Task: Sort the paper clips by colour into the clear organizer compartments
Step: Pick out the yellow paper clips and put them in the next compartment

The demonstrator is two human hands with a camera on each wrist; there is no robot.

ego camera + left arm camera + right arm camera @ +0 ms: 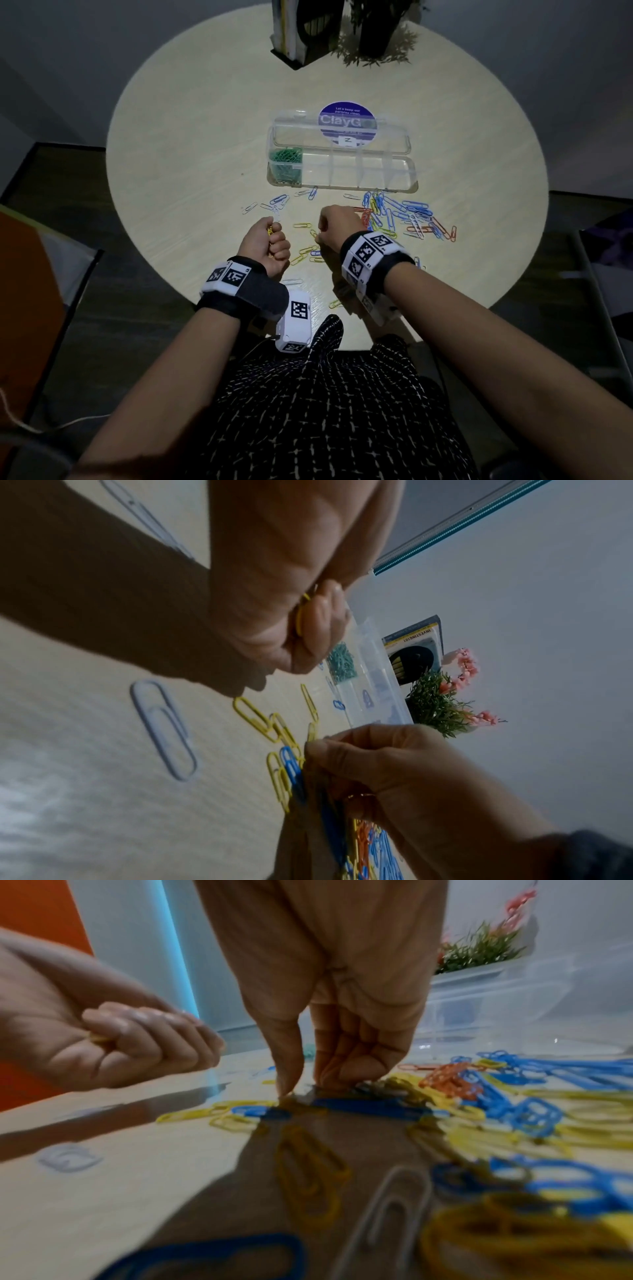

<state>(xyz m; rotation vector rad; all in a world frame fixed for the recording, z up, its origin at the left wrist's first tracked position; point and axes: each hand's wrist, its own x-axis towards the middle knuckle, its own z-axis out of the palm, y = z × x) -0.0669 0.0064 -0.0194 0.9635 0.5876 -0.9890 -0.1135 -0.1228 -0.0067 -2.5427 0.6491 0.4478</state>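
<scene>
The clear organizer [342, 178] lies open mid-table, with green clips [285, 160] filling its leftmost compartment; the other compartments look bare. My left hand [269, 240] is curled into a fist that grips a few yellow clips [299, 620] above the table. My right hand [337, 221] points its fingers down; thumb and fingertips [287, 1088] pinch at a yellow clip [311, 731] lying among loose yellow clips [303, 255] between the hands. A mixed pile of blue, red and yellow clips [407, 216] spreads to the right of it.
White and blue clips [275, 205] lie scattered ahead of my left hand, and a white clip [293, 281] sits by the left wrist. A book holder [294, 31] and a potted plant [376, 34] stand at the far edge of the round table [171, 171].
</scene>
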